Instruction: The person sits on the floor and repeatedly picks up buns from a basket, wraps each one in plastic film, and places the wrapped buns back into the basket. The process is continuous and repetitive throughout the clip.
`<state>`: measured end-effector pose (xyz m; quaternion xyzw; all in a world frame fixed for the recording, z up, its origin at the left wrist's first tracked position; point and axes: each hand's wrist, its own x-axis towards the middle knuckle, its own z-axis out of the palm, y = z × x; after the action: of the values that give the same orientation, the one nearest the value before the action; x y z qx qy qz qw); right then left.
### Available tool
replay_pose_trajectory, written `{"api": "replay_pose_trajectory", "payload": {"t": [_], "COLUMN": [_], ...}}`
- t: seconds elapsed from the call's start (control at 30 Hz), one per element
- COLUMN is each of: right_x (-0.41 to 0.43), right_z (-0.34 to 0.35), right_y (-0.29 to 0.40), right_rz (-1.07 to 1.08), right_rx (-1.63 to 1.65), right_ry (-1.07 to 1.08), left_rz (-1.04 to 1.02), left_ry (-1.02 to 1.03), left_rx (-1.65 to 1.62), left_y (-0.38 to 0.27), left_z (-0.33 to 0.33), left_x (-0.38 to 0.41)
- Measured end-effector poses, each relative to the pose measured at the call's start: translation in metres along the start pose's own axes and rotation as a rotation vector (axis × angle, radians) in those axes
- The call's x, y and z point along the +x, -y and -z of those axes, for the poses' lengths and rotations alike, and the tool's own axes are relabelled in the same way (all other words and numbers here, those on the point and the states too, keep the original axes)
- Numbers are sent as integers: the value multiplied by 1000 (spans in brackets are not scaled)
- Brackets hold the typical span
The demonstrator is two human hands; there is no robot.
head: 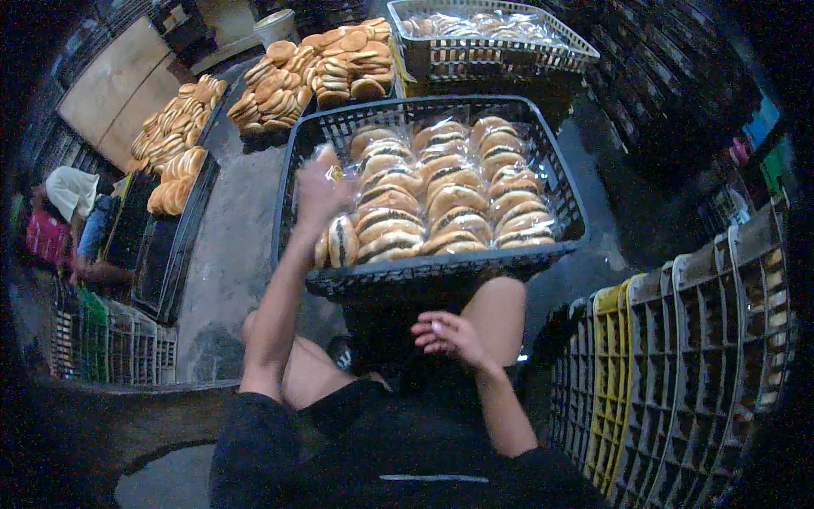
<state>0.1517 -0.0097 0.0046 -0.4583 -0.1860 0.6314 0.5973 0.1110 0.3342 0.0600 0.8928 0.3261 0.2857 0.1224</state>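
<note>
In front of me stands a black plastic crate [439,262] holding rows of flat round buns [455,200] with a dark filling, wrapped in clear plastic. My left hand [323,194] reaches into the crate's left side and is blurred by motion. Just beyond its fingers is a wrapped bun [327,156]; whether the hand grips it cannot be made out. Below that hand, more wrapped buns [340,242] stand on edge in the near left corner. My right hand [450,338] hovers by my right knee, fingers loosely apart, holding nothing.
Heaps of unwrapped buns [273,89] lie beyond the crate at left, with more buns [181,124] on trays. A second crate [502,48] of wrapped goods stands behind. Stacked crates [668,356] rise at my right. A person [70,210] is at the far left.
</note>
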Motion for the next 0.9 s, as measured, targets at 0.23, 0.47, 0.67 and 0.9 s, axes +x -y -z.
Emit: {"api": "replay_pose_trajectory", "payload": {"t": [0.23, 0.47, 0.67, 0.9], "right_x": [-18, -14, -50, -83], "right_z": [-17, -38, -50, -39], "right_y": [-17, 30, -14, 3], "right_rz": [-26, 314, 464, 461], "right_rx": [-19, 383, -461, -606], "right_ry": [-71, 13, -400, -502], "left_rz": [-177, -664, 426, 561], "left_ry": [365, 267, 474, 611], "left_rx": [-448, -579, -1368, -1662], "left_y": [-49, -98, -119, -114], "left_z": [9, 86, 53, 54], "left_x": [-60, -184, -272, -284]}}
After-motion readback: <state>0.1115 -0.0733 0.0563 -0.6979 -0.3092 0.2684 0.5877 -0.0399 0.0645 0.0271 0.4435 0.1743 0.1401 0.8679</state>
